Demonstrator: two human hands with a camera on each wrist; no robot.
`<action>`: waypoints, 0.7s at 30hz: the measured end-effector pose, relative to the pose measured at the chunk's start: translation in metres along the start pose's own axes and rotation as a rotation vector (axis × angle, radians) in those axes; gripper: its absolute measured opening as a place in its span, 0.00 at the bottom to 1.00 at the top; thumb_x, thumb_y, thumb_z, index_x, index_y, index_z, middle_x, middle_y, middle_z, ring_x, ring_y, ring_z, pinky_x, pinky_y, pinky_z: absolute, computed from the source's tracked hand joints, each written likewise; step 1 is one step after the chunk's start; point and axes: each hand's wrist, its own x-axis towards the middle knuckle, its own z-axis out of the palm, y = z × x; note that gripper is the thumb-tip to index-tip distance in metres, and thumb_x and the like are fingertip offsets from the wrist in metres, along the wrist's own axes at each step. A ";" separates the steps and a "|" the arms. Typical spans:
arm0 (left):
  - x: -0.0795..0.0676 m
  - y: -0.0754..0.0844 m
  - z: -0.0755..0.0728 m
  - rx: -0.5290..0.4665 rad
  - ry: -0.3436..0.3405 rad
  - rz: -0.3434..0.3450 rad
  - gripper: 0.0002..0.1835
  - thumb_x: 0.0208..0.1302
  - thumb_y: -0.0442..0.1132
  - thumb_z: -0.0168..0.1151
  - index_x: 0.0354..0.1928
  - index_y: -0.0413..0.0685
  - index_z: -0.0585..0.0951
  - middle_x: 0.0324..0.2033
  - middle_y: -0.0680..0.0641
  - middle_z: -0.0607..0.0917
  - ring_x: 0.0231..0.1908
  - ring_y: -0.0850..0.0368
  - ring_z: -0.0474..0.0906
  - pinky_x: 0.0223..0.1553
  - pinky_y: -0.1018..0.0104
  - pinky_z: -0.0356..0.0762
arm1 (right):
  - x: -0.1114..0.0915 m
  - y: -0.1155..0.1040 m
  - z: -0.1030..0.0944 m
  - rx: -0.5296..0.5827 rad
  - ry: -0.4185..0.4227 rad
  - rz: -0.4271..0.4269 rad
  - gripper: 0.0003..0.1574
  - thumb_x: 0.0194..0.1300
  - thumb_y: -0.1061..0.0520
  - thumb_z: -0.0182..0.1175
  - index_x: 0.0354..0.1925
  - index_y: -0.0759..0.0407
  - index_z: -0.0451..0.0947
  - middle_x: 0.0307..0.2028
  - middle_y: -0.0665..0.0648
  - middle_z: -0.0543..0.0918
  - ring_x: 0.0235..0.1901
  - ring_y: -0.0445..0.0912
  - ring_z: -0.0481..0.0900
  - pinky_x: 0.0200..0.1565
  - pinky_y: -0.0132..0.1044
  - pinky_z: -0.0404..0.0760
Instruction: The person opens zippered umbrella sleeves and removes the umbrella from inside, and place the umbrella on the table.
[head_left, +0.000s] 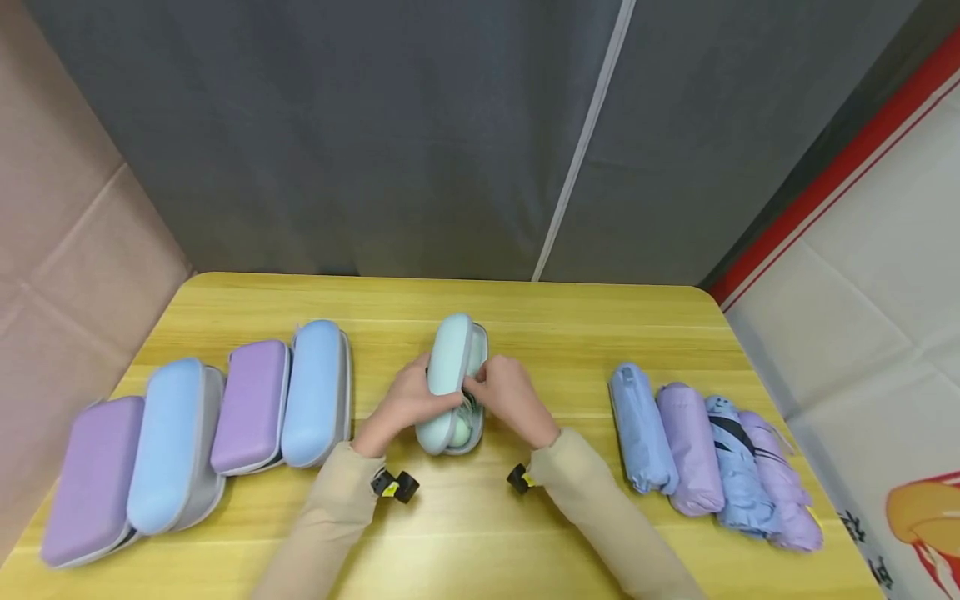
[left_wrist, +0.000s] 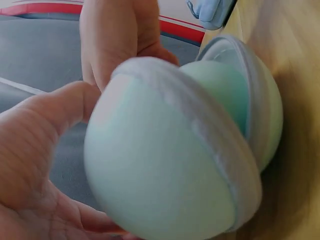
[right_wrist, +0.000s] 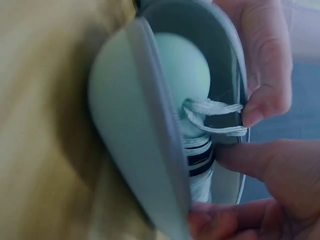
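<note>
A mint-green zip case [head_left: 450, 354] with a grey rim stands partly open at the middle of the table. Inside lies a mint folded umbrella [right_wrist: 182, 65] with a rounded end, a white cord loop [right_wrist: 215, 107] and dark bands. My left hand [head_left: 408, 400] holds the lid from the left, its thumb at the lid's edge by the cord. From the right, my right hand [head_left: 513, 396] grips at the opening, its thumb [right_wrist: 245, 157] reaching inside beside the dark bands and its other fingers at the rim. Part of the umbrella is hidden by the lid.
Two purple cases [head_left: 93, 479] and two blue cases [head_left: 167, 446] stand in a row at the left. Several folded umbrellas, including a blue one [head_left: 643, 429] and a purple one [head_left: 690, 450], lie at the right. A dark grey curtain [head_left: 375, 150] hangs behind the table [head_left: 465, 533].
</note>
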 end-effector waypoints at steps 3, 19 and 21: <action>0.000 -0.002 0.000 -0.006 -0.002 -0.021 0.39 0.47 0.44 0.67 0.61 0.32 0.66 0.44 0.36 0.79 0.40 0.45 0.77 0.41 0.53 0.78 | 0.006 -0.005 0.000 -0.064 -0.020 0.028 0.30 0.60 0.52 0.61 0.10 0.54 0.57 0.08 0.47 0.56 0.10 0.38 0.57 0.13 0.28 0.58; -0.005 -0.009 -0.004 -0.074 -0.005 -0.059 0.45 0.48 0.40 0.64 0.67 0.30 0.56 0.51 0.31 0.75 0.45 0.42 0.75 0.46 0.50 0.76 | 0.032 -0.010 0.001 -0.104 -0.108 0.136 0.23 0.53 0.44 0.66 0.23 0.61 0.71 0.16 0.51 0.67 0.18 0.42 0.66 0.20 0.32 0.66; -0.005 -0.009 -0.004 -0.073 -0.008 -0.062 0.45 0.48 0.40 0.64 0.67 0.30 0.56 0.52 0.31 0.75 0.46 0.41 0.75 0.48 0.49 0.75 | 0.035 -0.011 0.001 -0.112 -0.108 0.143 0.22 0.53 0.44 0.65 0.24 0.61 0.72 0.17 0.52 0.69 0.19 0.43 0.67 0.21 0.32 0.68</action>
